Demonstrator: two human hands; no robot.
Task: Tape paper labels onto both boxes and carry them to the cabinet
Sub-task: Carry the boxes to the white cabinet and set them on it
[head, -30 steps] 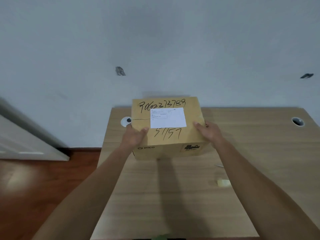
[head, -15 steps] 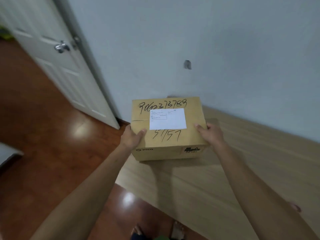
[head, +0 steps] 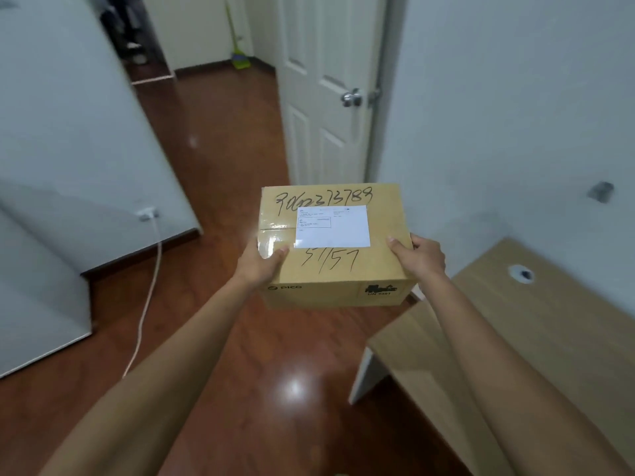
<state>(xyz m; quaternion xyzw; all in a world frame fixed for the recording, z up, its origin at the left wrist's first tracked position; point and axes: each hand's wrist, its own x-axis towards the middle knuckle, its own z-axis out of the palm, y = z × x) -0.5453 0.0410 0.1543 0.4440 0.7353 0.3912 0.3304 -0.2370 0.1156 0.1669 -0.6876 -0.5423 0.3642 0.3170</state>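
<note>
A brown cardboard box (head: 340, 269) with handwritten numbers is held in the air over the wooden floor, in front of me. A white paper label (head: 340, 226) is stuck flat on its top. My left hand (head: 261, 266) grips the box's left side, thumb on the top. My right hand (head: 421, 257) grips the right side the same way. No second box or cabinet shows in this view.
The wooden table (head: 536, 338) stands at the right with a cable hole (head: 521, 273). A white door (head: 326, 87) with a metal knob (head: 351, 97) stands ahead. A white cord (head: 151, 290) runs down the left wall to the floor. A doorway opens far left.
I have turned left, away from the table. The box has left the tabletop and now hangs over the floor, still held in both hands. The door has come into view ahead.
</note>
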